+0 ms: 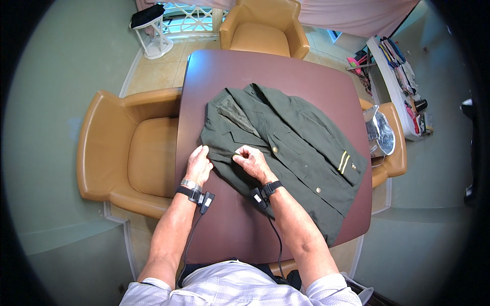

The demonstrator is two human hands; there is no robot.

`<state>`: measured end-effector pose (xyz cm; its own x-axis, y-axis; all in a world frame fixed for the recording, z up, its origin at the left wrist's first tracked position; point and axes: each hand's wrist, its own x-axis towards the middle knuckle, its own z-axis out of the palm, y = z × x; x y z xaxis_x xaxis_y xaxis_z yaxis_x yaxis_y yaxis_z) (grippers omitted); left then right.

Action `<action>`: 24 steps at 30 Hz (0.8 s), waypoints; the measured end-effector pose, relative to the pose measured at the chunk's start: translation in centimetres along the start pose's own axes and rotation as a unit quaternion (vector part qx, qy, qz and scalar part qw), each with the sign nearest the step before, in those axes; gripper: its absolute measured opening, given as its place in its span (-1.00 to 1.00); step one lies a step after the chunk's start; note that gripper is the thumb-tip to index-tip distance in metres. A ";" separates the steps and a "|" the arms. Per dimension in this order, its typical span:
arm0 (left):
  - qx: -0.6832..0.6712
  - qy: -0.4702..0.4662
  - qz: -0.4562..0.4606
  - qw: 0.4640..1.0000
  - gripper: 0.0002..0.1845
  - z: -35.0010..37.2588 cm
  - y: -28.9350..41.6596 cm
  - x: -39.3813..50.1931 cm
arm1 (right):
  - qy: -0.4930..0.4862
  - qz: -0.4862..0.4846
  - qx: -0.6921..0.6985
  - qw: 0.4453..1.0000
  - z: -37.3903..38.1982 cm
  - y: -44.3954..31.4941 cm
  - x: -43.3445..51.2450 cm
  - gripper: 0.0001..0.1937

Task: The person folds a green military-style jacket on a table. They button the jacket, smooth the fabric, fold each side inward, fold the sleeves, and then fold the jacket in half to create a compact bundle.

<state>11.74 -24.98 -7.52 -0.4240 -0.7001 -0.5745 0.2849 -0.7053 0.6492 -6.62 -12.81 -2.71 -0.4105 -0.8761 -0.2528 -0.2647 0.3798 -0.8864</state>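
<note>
A dark green uniform jacket [294, 153] with brass-coloured buttons lies front up across the brown table [226, 229], its collar towards the far left. Two yellow stripes [343, 162] cross the cuff of the sleeve on the right. My left hand [200, 162] pinches the jacket's cloth at its left edge, near the shoulder. Close by, my right hand [249, 158] grips a fold of the near sleeve between thumb and fingers. Part of that sleeve is hidden beneath my right hand and forearm.
Tan armchairs stand at the left [153, 153], the far side [264, 34] and the right [398, 145]. A silver bag [381, 132] sits on the right one. Folded clothes [400, 69] lie on a white shelf [390, 90]. Cables [276, 233] hang from both wrist-worn devices.
</note>
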 end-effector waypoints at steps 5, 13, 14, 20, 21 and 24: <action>0.137 0.028 0.036 0.990 -0.46 1.3 1.3 -1.4 | -0.015 0.001 0.016 1.000 -0.2 -0.6 -0.3 -0.79; 0.220 0.116 0.157 0.956 -0.34 0.5 0.3 -4.2 | -0.013 -0.005 0.026 1.000 -0.3 -0.4 -0.2 -0.79; 0.218 0.113 0.149 0.958 -0.35 0.4 -0.1 -4.6 | -0.013 -0.004 0.026 1.000 -0.3 -0.4 -0.2 -0.79; 0.152 0.064 0.097 0.981 -0.58 0.8 -1.8 -5.1 | -0.012 0.005 0.022 1.000 -0.3 -0.7 -0.2 -0.79; 0.149 0.050 0.091 0.983 -0.59 0.8 -2.0 -4.9 | -0.013 0.010 0.027 1.000 -0.3 -0.6 -0.2 -0.79; 0.160 0.033 0.061 0.985 -0.65 0.9 -2.2 -4.7 | -0.012 0.013 0.030 0.999 -0.1 -0.5 -0.1 -0.79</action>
<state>12.36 -20.04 -5.83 -0.3445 -0.7905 -0.5064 0.0403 -0.5514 0.8333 -6.55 -12.85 -2.23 -0.3956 -0.8735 -0.2836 -0.2014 0.3838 -0.9012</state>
